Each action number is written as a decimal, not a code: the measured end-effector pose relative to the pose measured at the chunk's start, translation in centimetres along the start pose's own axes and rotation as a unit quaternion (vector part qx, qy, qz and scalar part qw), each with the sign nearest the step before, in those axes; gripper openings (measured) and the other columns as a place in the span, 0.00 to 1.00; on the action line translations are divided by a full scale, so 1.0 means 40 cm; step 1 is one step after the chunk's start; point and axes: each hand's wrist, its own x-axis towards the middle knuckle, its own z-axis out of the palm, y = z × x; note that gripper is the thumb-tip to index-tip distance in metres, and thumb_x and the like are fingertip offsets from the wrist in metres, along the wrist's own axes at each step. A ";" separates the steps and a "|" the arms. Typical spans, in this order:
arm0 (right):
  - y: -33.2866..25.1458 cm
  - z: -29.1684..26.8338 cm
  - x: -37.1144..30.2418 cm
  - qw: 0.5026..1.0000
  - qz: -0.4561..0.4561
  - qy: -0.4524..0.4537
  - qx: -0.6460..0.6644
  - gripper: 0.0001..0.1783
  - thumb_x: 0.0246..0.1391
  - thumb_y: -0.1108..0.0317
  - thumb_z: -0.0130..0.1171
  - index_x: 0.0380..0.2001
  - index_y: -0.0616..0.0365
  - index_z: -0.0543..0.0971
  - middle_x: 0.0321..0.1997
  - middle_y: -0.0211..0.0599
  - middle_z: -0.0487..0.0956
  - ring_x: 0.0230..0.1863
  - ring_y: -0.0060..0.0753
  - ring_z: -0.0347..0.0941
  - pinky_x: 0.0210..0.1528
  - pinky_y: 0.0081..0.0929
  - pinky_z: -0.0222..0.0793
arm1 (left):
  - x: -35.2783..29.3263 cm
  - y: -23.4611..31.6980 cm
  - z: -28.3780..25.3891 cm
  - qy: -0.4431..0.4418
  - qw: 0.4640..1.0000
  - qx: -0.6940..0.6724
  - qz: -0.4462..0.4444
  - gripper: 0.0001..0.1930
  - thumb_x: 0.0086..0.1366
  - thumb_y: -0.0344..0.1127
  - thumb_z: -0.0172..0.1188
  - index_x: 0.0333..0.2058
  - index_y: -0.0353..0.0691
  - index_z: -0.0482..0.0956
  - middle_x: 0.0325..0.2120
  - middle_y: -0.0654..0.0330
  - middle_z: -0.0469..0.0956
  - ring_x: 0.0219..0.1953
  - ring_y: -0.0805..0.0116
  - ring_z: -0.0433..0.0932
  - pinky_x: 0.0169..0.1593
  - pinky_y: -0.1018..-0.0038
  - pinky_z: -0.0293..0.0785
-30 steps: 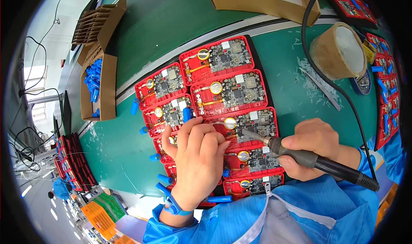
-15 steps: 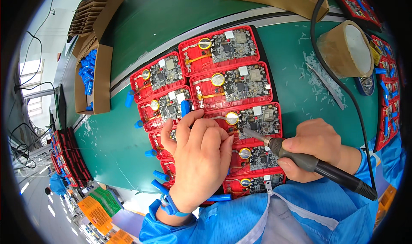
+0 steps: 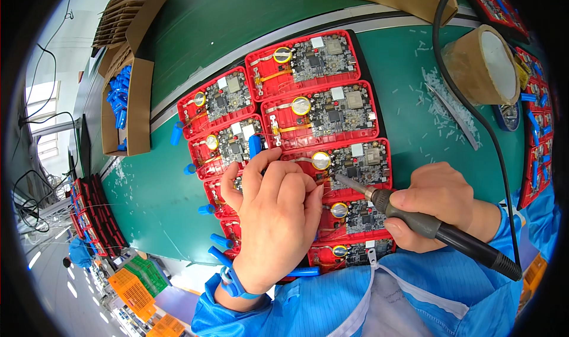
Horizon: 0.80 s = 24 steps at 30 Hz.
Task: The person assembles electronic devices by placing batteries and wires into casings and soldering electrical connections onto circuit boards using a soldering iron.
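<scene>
My right hand [image 3: 435, 203] is wrapped round a black-handled soldering iron [image 3: 415, 219]. The iron's tip reaches over the lower left part of a grey circuit board [image 3: 358, 166] in an open red plastic case. Whether it touches the board, I cannot tell. My left hand [image 3: 275, 218], with a blue wrist strap [image 3: 236, 283], lies across the cases just left of the tip. Its thumb and fingers are drawn together, and what they pinch is hidden. A blue cylindrical cell [image 3: 255, 146] stands beside its fingertips. A coin cell [image 3: 320, 160] sits left of the board.
More red cases [image 3: 317, 115] with boards lie in two columns on the green table mat. At left stands a cardboard box [image 3: 142, 106] of blue cells. To the right are a tape roll [image 3: 483, 64], tweezers [image 3: 453, 115] among white bits, and the iron's cable [image 3: 474, 117].
The cases appear shifted very slightly upward in the picture. Both hands and the soldering iron hold nearly the same pose.
</scene>
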 end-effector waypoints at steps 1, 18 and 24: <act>0.000 0.001 0.000 1.000 0.001 0.000 0.000 0.19 0.30 0.71 0.71 0.31 0.59 0.76 0.17 0.30 0.76 0.11 0.28 0.69 0.12 0.21 0.62 | 0.000 0.000 0.000 -0.001 1.000 0.000 0.000 0.08 0.48 0.30 0.64 0.25 0.43 0.72 0.31 0.63 0.72 0.48 0.58 0.68 0.56 0.56 0.48; -0.005 0.003 0.002 1.000 0.008 0.002 -0.010 0.19 0.30 0.71 0.70 0.31 0.58 0.76 0.15 0.29 0.75 0.11 0.27 0.69 0.13 0.21 0.63 | 0.004 0.004 0.001 -0.008 1.000 0.006 -0.007 0.08 0.47 0.29 0.64 0.24 0.42 0.72 0.30 0.63 0.72 0.48 0.57 0.68 0.55 0.57 0.49; -0.005 0.000 0.004 1.000 0.007 0.000 -0.008 0.19 0.30 0.71 0.70 0.31 0.58 0.76 0.16 0.29 0.74 0.11 0.27 0.69 0.12 0.21 0.62 | 0.006 0.005 0.000 -0.010 1.000 0.005 -0.007 0.08 0.47 0.29 0.64 0.24 0.42 0.72 0.30 0.63 0.72 0.47 0.57 0.68 0.55 0.56 0.49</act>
